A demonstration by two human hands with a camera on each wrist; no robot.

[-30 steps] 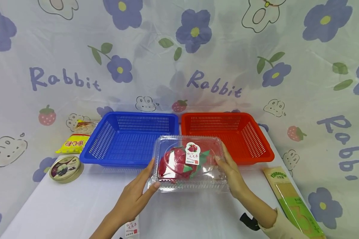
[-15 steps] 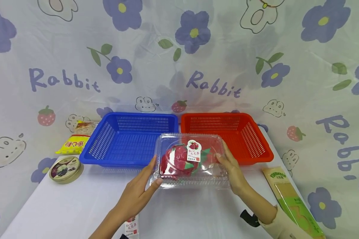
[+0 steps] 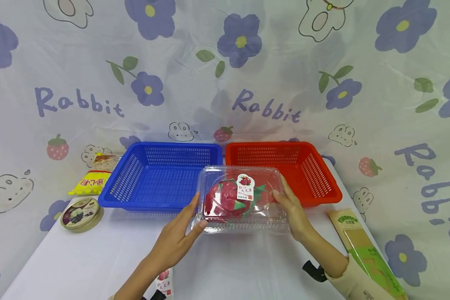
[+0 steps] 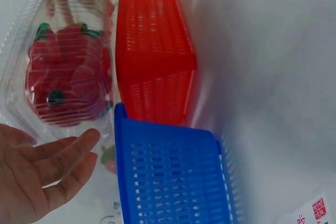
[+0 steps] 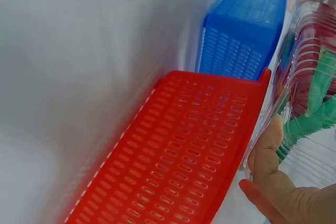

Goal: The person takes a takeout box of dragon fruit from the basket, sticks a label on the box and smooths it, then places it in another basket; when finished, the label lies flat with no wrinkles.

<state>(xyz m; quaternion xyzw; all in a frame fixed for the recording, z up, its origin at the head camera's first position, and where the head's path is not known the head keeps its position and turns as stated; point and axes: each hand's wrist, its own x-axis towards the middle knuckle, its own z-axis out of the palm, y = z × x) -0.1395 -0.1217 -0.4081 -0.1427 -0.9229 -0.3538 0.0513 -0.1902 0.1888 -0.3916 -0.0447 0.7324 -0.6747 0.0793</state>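
Observation:
A clear plastic clamshell box (image 3: 264,214) is held up between both hands, close over the near rims of two baskets. Inside lie red dragon fruits (image 3: 225,193) with green scales, under a lid bearing a white label (image 3: 245,187). My left hand (image 3: 176,237) holds its left end, thumb at the front edge; in the left wrist view its other fingers (image 4: 63,158) reach along the underside. My right hand (image 3: 296,216) grips the opposite end, with a digit over the lid; the right wrist view shows it around the box's corner.
A blue basket (image 3: 165,204) and a red basket (image 3: 322,200) stand side by side at the back. Left of them are a round tin (image 3: 80,214) and a yellow bag (image 3: 91,182). A green-and-brown packet (image 3: 367,250) lies right, a label strip (image 3: 164,283) in front.
Both hands have carried the box slightly up and to the right, away from the front of the table. The grip on it looks the same, and the other things stay in place.

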